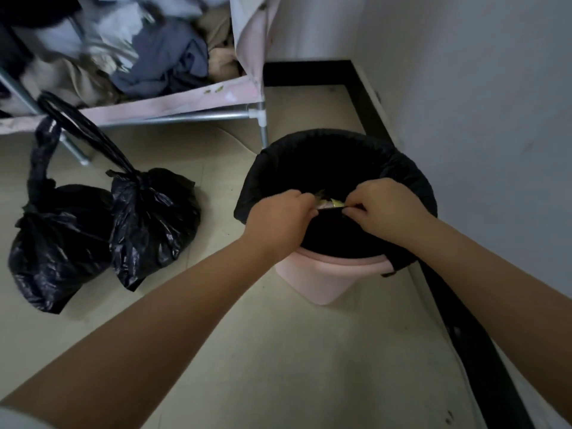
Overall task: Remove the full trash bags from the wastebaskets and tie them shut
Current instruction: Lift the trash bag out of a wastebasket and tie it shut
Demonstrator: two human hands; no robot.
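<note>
together both hands (pixel 332 212) pinch the bag's (pixel 402 168) near edge.

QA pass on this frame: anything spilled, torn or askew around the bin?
Nothing spilled or torn that shows. The black liner is off the pink wastebasket rim on the near side because both hands, left hand and right hand, grip it there. Two tied bags sit on the floor.

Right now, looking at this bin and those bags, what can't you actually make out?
- Head view: the black liner is dark inside; only a yellowish scrap shows between the left hand and right hand.
- Pink wastebasket: mostly hidden by liner and arms.
- Tied bags: opaque.
- Clothes rack: blurred, cut off by the top edge.
</note>
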